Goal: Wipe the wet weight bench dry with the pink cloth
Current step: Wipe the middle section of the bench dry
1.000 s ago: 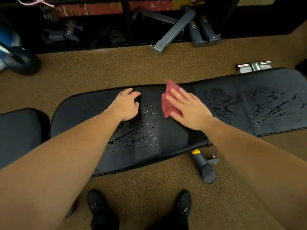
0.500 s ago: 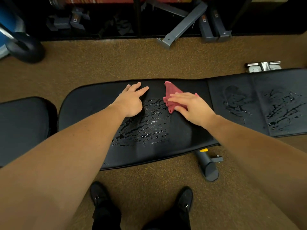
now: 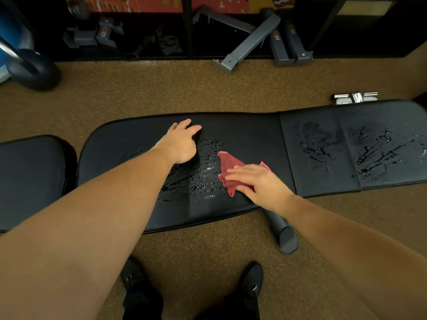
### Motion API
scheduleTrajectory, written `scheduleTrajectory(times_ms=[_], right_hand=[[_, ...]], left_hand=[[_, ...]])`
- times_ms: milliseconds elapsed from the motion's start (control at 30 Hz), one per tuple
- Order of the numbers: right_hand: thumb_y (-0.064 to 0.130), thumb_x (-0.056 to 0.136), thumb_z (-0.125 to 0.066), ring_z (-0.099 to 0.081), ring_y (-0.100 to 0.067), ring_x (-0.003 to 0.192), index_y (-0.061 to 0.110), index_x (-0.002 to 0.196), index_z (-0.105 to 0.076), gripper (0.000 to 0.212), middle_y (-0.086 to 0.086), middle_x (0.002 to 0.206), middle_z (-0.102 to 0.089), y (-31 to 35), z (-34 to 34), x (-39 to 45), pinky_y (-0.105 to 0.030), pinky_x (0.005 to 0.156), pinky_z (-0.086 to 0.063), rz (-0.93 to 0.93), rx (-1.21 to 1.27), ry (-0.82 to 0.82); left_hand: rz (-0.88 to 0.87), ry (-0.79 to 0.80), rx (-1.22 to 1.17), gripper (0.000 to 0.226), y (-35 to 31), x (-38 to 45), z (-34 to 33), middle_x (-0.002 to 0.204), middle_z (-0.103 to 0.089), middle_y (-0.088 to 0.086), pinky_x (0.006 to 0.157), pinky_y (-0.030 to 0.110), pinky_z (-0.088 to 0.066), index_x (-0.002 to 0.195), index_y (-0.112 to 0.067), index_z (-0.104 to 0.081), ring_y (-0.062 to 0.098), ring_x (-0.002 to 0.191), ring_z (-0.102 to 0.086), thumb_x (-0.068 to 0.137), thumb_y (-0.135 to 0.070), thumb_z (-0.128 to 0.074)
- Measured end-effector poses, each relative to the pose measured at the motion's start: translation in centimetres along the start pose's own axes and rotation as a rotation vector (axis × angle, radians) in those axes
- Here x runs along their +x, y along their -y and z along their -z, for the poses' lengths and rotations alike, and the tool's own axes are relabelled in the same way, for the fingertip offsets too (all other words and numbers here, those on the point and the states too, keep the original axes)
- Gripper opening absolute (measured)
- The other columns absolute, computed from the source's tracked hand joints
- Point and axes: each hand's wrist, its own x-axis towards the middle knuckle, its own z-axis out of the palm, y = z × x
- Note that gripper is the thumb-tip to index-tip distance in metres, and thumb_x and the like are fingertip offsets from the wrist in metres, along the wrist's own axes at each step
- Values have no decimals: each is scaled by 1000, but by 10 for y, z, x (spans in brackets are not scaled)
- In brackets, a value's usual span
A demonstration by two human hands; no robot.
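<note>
I am in the wiping step, and by my reckoning it is barely begun. My right hand [image 3: 258, 181] lies flat on the pink cloth [image 3: 228, 168], fingers straight, pressing it to the pad rather than closing a grip around it. The cloth sits crumpled on the long section of the weight bench [image 3: 254, 135], right at the edge of the nearest wet patch [image 3: 198, 174], which beads and glistens between my two hands. My left hand [image 3: 182, 144] rests open on the pad just beyond that patch, fingers spread, holding nothing; I judge it is only bracing me.

The next move, as I see it, calls for dragging the cloth leftward across those beads with steady downward pressure, overlapping passes so no streaks remain. Then I must shift right, where two more wet patches [image 3: 379, 153] shine on the shorter pad sections, well apart from the cloth. The cloth looks small and bunched, so it may soak through quickly.
</note>
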Motion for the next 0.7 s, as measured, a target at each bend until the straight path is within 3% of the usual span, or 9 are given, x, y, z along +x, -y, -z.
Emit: scheduleTrajectory(times_ms=[133,233,300,400,500,600,700], right_hand=[[24,94,-67,-57,-8,120,33,127,-68,35,17,132,-64,14,-7,-19,-31,105,-33,34,-16,18],[29,94,-66,-59,-5,108,32,129,-65,35,16,124,-67,28,-2,-19,-24,99,-43,32,108,29],[25,87,-78,-60,4,107,40,130,-62,48,19,118,-67,34,10,-13,-15,97,-45,-106,258,-6],[20,71,-91,-63,3,97,50,127,-57,72,17,108,-65,32,37,6,-6,88,-42,-302,392,-158],[17,79,-85,-56,-13,106,28,129,-64,56,-1,114,-56,23,68,39,-5,95,-34,-317,268,-394],[13,95,-66,-43,-19,116,16,143,-52,50,-5,123,-43,14,89,68,-22,104,-35,-291,83,-425],[13,87,-76,-50,-34,105,5,136,-59,53,-17,115,-52,-6,84,78,-45,94,-49,-186,-270,-251]], left_hand=[[13,23,9,64,-2,-1,3,168,0,-10,125,44,-11,158,-37,-19,25,155,5,101,-12,-30],[14,34,-1,65,-2,-1,3,168,1,-9,125,42,-8,159,-36,-18,24,155,5,101,-10,-30],[10,30,-11,66,-1,-1,2,168,-1,-8,126,42,-7,159,-36,-19,24,155,4,100,-9,-31],[10,14,-26,68,0,2,3,168,-4,-8,125,43,-11,158,-36,-23,22,155,0,98,-7,-34],[9,16,-30,67,-1,2,8,168,-6,-8,124,41,-17,157,-36,-26,21,155,-5,98,-7,-34],[4,19,-21,65,-2,0,10,168,-6,-8,123,40,-20,157,-36,-27,21,155,-7,98,-8,-34],[1,29,-12,66,-2,-1,12,168,-5,-9,123,40,-20,157,-37,-26,21,155,-6,99,-7,-33]])
